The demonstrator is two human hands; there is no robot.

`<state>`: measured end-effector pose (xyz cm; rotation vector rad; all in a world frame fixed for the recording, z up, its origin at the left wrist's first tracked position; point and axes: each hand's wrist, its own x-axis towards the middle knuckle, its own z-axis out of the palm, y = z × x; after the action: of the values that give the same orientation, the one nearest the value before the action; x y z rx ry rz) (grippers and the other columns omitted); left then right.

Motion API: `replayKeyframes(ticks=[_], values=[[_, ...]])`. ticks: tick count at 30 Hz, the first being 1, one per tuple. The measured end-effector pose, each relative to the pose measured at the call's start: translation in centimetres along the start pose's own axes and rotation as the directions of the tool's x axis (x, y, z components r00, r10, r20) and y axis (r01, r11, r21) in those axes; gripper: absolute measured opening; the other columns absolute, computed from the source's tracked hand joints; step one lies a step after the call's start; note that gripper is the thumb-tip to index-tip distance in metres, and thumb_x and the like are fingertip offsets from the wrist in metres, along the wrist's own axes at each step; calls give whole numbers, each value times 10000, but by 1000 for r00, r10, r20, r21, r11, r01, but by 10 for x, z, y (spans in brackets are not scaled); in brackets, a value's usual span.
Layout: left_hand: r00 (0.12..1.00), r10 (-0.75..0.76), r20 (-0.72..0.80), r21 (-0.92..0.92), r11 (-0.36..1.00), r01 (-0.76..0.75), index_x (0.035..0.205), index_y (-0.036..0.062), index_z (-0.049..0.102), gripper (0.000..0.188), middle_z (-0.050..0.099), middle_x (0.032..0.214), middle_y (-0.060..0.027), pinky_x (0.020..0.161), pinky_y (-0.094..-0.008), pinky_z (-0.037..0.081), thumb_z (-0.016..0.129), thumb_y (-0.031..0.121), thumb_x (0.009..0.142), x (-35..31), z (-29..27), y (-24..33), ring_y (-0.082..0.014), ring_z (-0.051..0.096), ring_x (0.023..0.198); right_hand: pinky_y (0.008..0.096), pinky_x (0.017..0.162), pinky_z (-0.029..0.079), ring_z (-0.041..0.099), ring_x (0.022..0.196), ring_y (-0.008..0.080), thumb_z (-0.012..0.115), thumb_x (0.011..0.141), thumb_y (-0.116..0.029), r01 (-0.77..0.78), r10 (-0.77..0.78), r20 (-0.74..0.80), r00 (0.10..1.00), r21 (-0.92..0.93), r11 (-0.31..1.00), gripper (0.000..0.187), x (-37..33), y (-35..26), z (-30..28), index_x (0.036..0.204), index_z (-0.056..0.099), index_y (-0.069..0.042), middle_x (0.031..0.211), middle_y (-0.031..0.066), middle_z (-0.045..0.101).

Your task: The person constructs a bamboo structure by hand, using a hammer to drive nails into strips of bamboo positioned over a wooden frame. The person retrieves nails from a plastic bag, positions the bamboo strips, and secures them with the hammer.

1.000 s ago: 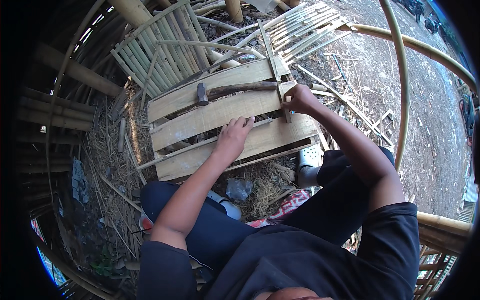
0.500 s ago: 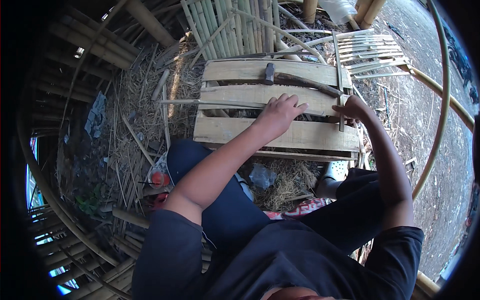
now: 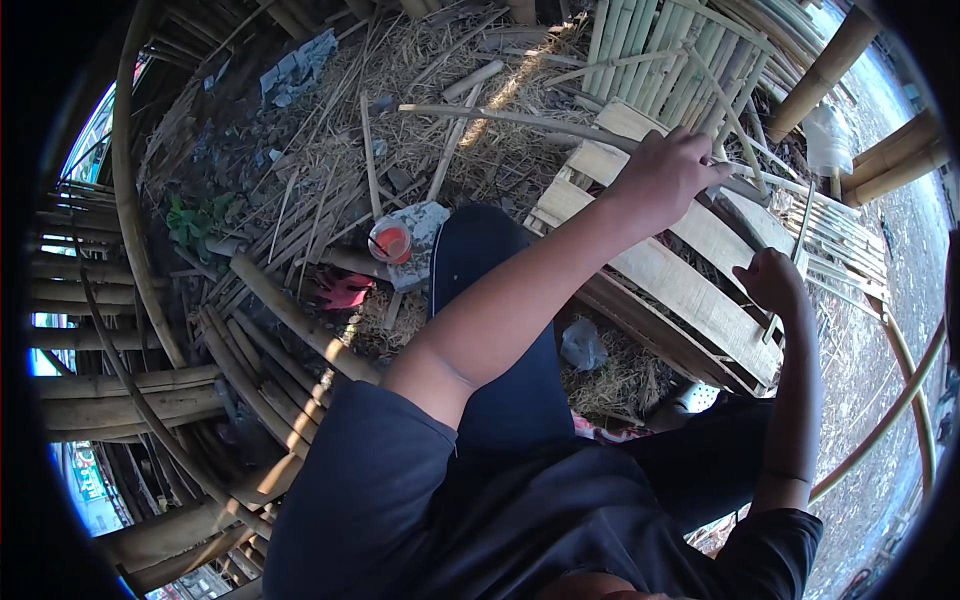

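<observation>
Fingers of my left hand (image 3: 668,178) are closed around a long, thin bamboo strip (image 3: 520,120). One end of it reaches out left over the straw-covered ground. This hand is above the far side of a low slatted wooden bench (image 3: 690,285), hiding part of its boards. My right hand (image 3: 772,282) is at the bench's right end with its fingers curled, over a narrow crosswise bamboo slat (image 3: 804,222). The slat shows above and below that hand; what its fingers grip is hidden. The hammer on the bench is mostly out of sight behind my left hand.
A clear cup of red drink (image 3: 390,243) stands on a pale block beside my left knee, near a red glove (image 3: 343,288). Bamboo poles (image 3: 290,315) lie at left. A bamboo slat panel (image 3: 650,55) stands beyond the bench; a plastic bag (image 3: 583,345) lies before it.
The view has swung left, so the bench now appears farther right and tilted. My left hand has shifted toward the bench's far side with the bamboo strip. My right hand stays at the right end.
</observation>
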<state>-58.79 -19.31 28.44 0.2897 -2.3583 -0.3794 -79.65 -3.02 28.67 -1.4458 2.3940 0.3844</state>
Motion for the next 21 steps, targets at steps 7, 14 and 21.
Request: replayKeyframes(ticks=[7, 14, 21], values=[[891, 48, -452, 168, 985, 32, 1157, 193, 787, 327, 625, 1012, -44, 885, -421, 432, 591, 36, 948, -18, -87, -26, -235, 592, 1022, 474, 913, 538, 690, 1003, 381, 706, 897, -247, 634, -647, -7, 763, 201, 746, 242, 64, -182, 42, 941, 762, -16, 1035, 217, 723], [806, 55, -590, 216, 972, 91, 1170, 227, 792, 364, 590, 912, -11, 843, -385, 449, 671, 52, 874, -56, -126, -18, -199, 576, 890, 419, 950, 517, 676, 1037, 282, 860, 780, -189, 559, -678, -47, 734, 610, 562, 608, 84, -382, 77, 1301, 602, -10, 1157, 183, 678], [882, 0, -472, 130, 989, 70, 1042, 209, 788, 159, 567, 884, 13, 834, -378, 435, 664, 257, 956, -56, -112, -25, -171, 572, 893, 489, 1183, 370, 311, 1479, 455, 950, 627, -437, 791, -848, -250, 467, 547, 274, 1300, 133, -511, 182, 1604, 176, -64, 1571, 296, 331]])
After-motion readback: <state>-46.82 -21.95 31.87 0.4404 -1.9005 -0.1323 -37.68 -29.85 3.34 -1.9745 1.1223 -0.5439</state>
